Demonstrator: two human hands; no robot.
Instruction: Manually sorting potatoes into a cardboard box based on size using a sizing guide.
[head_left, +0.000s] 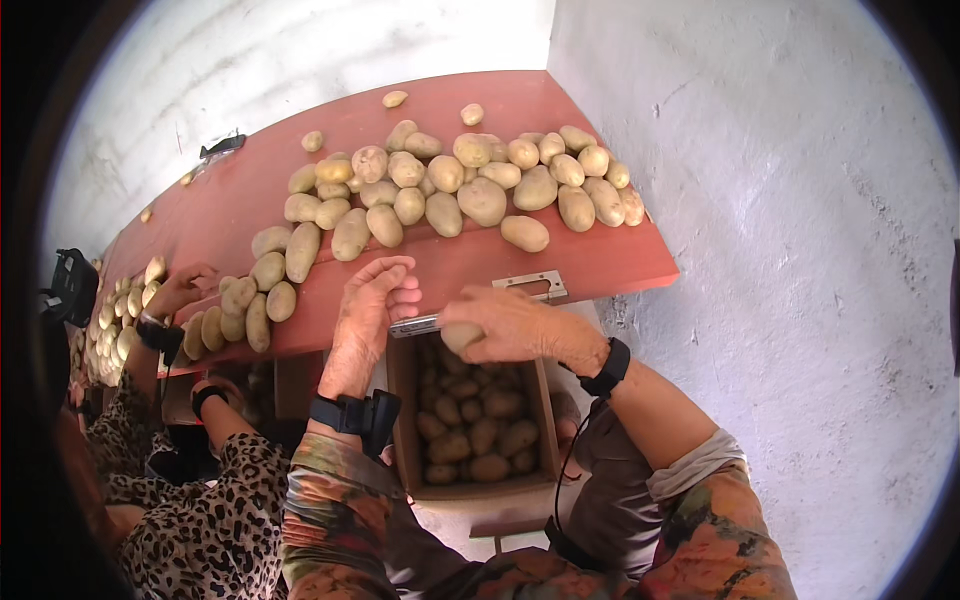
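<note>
My right hand (499, 322) holds a potato (462, 337) above the near edge of the red table, slightly blurred. To its left, my left hand (381, 296) is raised over the same edge, fingers loosely curled and holding nothing that I can see. Below both hands stands a cardboard box (475, 491) with many potatoes (489, 466) in it. A broad pile of potatoes (481, 201) lies on the red table (630, 259) beyond my hands, with one potato (525, 233) at the pile's near side. A metal lock plate (555, 285) is fixed at the table's edge.
At the left a co-worker in a leopard-print top reaches a hand (176, 289) among more potatoes (112, 330). A dark object (223, 145) lies by the back wall. A rough plastered wall (765, 225) bounds the right side.
</note>
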